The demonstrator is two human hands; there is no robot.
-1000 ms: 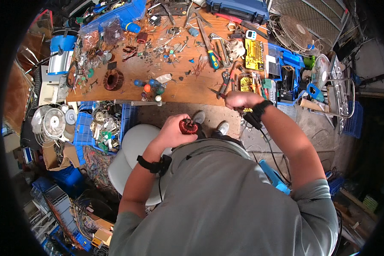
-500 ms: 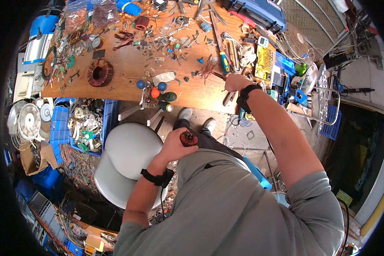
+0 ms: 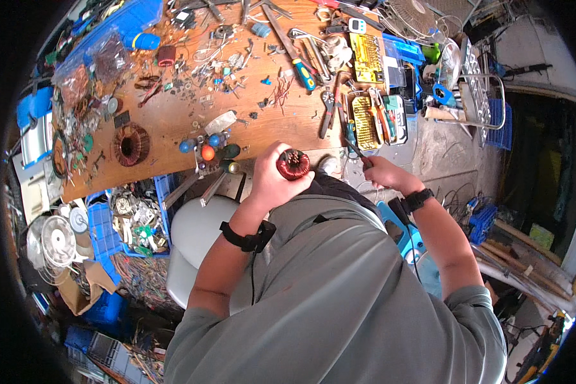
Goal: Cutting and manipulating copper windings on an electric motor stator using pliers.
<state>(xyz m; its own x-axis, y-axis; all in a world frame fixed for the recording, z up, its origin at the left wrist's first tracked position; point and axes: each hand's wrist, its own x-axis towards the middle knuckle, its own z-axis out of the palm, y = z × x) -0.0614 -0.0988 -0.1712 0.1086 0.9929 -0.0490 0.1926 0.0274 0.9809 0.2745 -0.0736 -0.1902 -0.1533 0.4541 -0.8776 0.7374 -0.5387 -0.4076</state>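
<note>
My left hand (image 3: 270, 179) is wrapped round a small ring-shaped coil (image 3: 293, 165) of reddish copper wire, held just off the table's front edge. Thin dark ends show in the middle of the coil. To the right, my right hand (image 3: 393, 175) is closed on a slim dark-handled tool (image 3: 367, 162); its thin shaft points up and left, toward the open tool cases. The exact kind of tool is too small to tell. On the left of the wooden table (image 3: 192, 144) lies a larger copper ring coil (image 3: 132, 144).
Round-headed tools in blue, orange (image 3: 208, 152) and dark green stand at the table's front edge. A yellow bit case (image 3: 367, 57) and pliers (image 3: 327, 112) lie at right. A grey chair (image 3: 205, 233) stands left of me, beside a blue crate (image 3: 102, 224) of scrap parts.
My right hand has come back from the table toward my body, bringing the slim tool. The left hand has risen with the coil toward the table edge. The view has shifted.
</note>
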